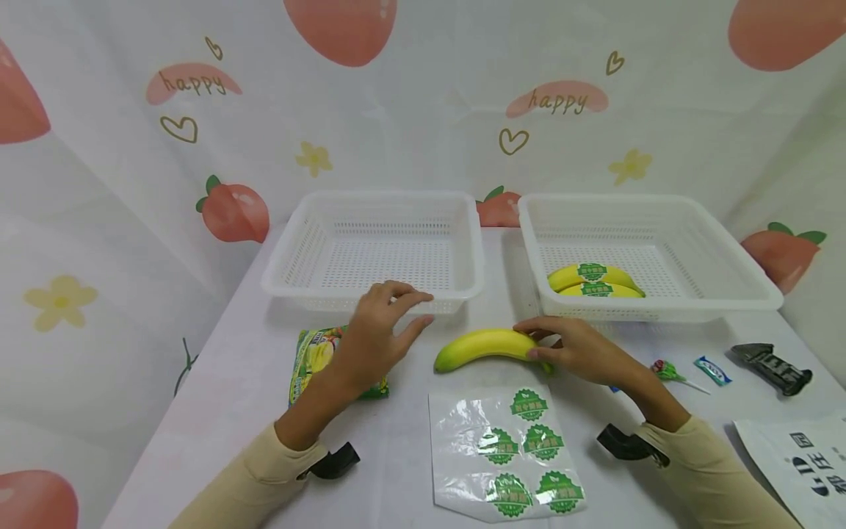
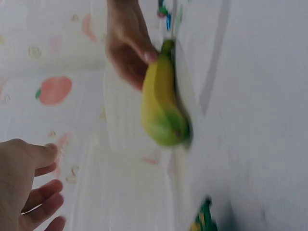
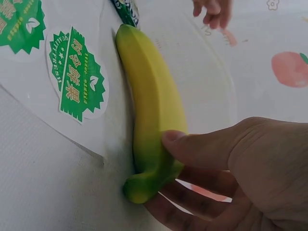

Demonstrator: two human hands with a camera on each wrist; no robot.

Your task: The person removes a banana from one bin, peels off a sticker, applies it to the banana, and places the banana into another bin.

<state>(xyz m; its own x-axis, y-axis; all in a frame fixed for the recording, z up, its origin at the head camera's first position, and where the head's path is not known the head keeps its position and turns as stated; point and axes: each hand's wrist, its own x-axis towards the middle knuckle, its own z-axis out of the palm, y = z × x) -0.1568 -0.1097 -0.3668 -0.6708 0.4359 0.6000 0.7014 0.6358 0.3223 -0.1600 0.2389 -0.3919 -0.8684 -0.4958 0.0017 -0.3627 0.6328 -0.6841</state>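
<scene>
A yellow banana [image 1: 485,343] with green ends lies on the white table. My right hand [image 1: 581,349] grips it by the stem end, thumb [image 3: 175,144] on one side and fingers on the other. To the left, my left hand [image 1: 380,330] hovers with relaxed fingers and holds nothing, close to the front rim of the left white basket [image 1: 317,292]. Beneath that forearm is a green and yellow snack packet [image 1: 307,360], partly hidden. Just in front of the banana lies a sheet of green round stickers [image 1: 463,441].
Two bananas [image 1: 588,278] with green stickers lie in the right white basket [image 1: 694,304]. On the right side are a lollipop [image 1: 664,369], a small blue-wrapped candy [image 1: 712,371], a black packet [image 1: 772,367] and a white printed bag [image 1: 803,474]. A patterned cloth [image 1: 423,110] hangs behind.
</scene>
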